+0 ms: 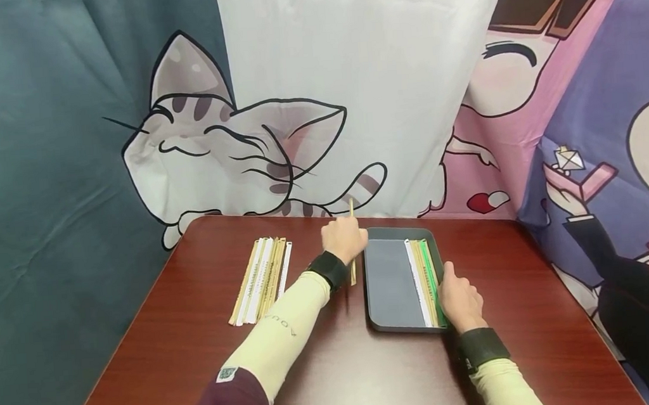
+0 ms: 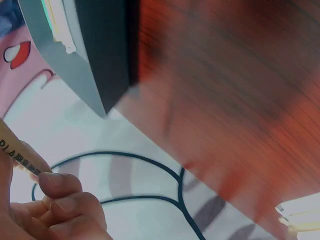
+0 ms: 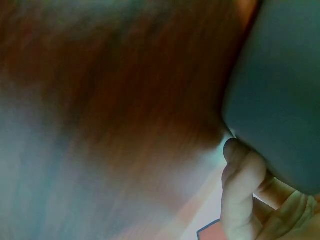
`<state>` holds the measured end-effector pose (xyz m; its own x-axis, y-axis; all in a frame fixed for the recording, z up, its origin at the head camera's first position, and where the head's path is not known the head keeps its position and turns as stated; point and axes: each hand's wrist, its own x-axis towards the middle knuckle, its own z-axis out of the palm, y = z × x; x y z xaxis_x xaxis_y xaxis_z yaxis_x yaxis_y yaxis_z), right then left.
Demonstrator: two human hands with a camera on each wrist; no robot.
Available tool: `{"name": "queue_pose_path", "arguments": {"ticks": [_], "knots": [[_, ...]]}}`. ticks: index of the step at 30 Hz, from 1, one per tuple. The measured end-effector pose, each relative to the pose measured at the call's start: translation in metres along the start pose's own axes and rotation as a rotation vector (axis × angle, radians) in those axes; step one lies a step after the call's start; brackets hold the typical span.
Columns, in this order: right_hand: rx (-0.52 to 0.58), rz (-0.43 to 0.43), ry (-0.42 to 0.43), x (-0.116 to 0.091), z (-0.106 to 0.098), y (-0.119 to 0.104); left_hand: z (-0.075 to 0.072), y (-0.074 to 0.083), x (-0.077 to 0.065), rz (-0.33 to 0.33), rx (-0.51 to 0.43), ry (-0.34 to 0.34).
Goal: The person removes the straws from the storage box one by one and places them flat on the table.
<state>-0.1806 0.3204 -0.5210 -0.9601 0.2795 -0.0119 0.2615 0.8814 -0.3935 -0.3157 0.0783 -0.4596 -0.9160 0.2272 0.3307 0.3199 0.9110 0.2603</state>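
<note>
My left hand grips a slim tan paper-wrapped stick just left of the tray, its ends showing above and below the fist. Dark printing shows on its wrapper in the left wrist view, with thumb and fingertips pinching it. The shallow dark grey tray lies at the middle right of the table. Inside, along its right wall, several wrapped sticks in white, tan and green lie side by side. My right hand holds the tray's right side; curled fingers meet its outer wall in the right wrist view.
Left of my left forearm, several white and tan wrapped sticks lie in a row on the reddish-brown wooden table. A cartoon-printed cloth hangs right behind the table's far edge.
</note>
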Motion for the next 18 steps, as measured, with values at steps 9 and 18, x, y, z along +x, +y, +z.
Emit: {"name": "queue_pose_path", "arguments": {"ticks": [9, 18], "knots": [[-0.002, 0.000, 0.002, 0.002, -0.001, 0.001, -0.012, -0.039, -0.001, -0.054, 0.048, 0.012], [0.006, 0.004, -0.021, 0.000, -0.001, -0.002, -0.014, -0.074, -0.011, -0.088, 0.062, 0.012]]}}
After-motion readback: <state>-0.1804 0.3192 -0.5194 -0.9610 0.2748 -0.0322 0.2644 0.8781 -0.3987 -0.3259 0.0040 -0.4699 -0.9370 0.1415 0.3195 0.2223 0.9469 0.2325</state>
